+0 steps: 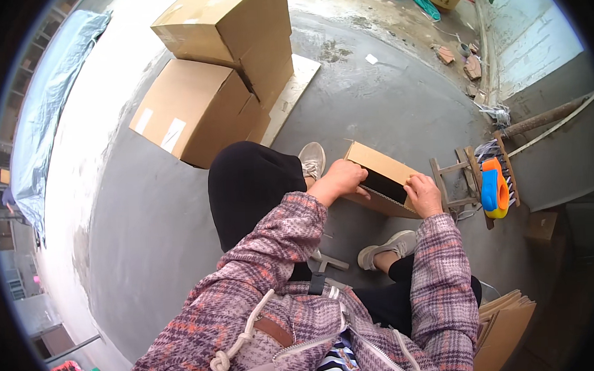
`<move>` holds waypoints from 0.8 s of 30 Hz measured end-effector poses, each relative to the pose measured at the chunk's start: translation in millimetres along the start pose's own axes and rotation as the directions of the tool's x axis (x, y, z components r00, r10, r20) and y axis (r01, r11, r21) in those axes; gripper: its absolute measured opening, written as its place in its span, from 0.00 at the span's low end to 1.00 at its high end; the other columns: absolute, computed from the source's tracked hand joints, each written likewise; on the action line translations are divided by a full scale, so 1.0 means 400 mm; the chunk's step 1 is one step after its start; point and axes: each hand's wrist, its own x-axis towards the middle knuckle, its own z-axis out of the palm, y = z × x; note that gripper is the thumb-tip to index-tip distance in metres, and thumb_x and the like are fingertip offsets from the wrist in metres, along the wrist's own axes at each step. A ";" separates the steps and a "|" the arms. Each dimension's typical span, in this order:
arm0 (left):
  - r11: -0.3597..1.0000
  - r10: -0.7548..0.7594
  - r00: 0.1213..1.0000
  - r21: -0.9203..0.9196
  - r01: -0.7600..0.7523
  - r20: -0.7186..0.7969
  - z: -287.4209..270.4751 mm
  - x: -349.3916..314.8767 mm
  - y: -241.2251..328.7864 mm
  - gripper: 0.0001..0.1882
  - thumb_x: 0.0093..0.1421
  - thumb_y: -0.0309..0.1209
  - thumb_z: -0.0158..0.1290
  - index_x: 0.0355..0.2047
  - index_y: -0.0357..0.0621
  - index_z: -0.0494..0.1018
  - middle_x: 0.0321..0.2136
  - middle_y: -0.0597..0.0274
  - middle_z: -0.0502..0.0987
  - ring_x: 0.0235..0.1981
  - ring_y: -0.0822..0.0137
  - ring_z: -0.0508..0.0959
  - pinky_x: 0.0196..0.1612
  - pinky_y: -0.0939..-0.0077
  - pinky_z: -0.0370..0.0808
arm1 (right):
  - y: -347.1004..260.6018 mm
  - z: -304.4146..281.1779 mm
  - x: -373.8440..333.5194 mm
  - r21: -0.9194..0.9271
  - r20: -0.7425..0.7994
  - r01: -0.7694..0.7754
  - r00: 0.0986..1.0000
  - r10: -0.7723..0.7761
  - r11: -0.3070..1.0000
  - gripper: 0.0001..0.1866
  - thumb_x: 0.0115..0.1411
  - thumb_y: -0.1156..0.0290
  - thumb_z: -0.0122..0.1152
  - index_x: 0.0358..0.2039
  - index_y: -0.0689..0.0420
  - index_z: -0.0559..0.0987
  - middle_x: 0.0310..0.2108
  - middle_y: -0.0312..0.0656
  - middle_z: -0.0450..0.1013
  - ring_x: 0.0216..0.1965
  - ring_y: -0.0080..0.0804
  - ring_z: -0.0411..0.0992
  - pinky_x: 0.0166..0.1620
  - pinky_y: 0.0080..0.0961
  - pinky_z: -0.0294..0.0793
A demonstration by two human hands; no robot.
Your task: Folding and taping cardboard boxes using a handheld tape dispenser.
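A small brown cardboard box (383, 163) stands in front of me between my feet, its dark inside showing through the gap at the top. My left hand (344, 181) grips the box's upper edge near its left end, fingers bent over the rim. At the right end, my right hand (424, 194) pinches the same box's edge between thumb and fingers. Both forearms are in plaid sleeves. The box's lower part is partly hidden by my hands.
Two large cardboard boxes (204, 100) are stacked at the far left on a pale board (292, 99). To the right, a small wooden stool (472, 178) carries a blue, orange and yellow ring-shaped object (495, 189). Flattened cardboard (505, 329) leans by my right side.
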 end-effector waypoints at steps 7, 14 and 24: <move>0.988 -0.052 0.992 -0.136 0.068 0.116 0.019 0.018 -0.019 0.30 0.42 0.61 0.57 0.29 0.45 0.75 0.24 0.56 0.77 0.31 0.55 0.77 0.32 0.63 0.72 | 0.053 0.057 -0.011 0.103 0.078 -0.138 0.988 0.130 0.985 0.13 0.57 0.61 0.53 0.37 0.57 0.74 0.54 0.50 0.65 0.58 0.43 0.58 0.61 0.38 0.53; 0.979 -0.178 0.972 0.070 0.191 -0.153 0.020 -0.010 0.040 0.33 0.44 0.59 0.57 0.38 0.42 0.72 0.40 0.52 0.75 0.43 0.56 0.74 0.43 0.60 0.68 | 0.008 0.008 -0.005 0.159 0.255 -0.205 0.953 0.161 0.966 0.24 0.58 0.54 0.53 0.47 0.59 0.69 0.56 0.48 0.62 0.61 0.45 0.55 0.62 0.39 0.50; 0.898 -0.439 0.860 -0.123 0.422 -0.260 0.108 0.013 0.014 0.57 0.41 0.56 0.63 0.64 0.48 0.44 0.63 0.42 0.45 0.62 0.43 0.52 0.61 0.52 0.54 | 0.013 0.104 -0.062 -0.132 0.016 -0.028 0.999 0.030 0.991 0.30 0.59 0.55 0.50 0.62 0.46 0.59 0.63 0.44 0.51 0.64 0.46 0.47 0.64 0.48 0.42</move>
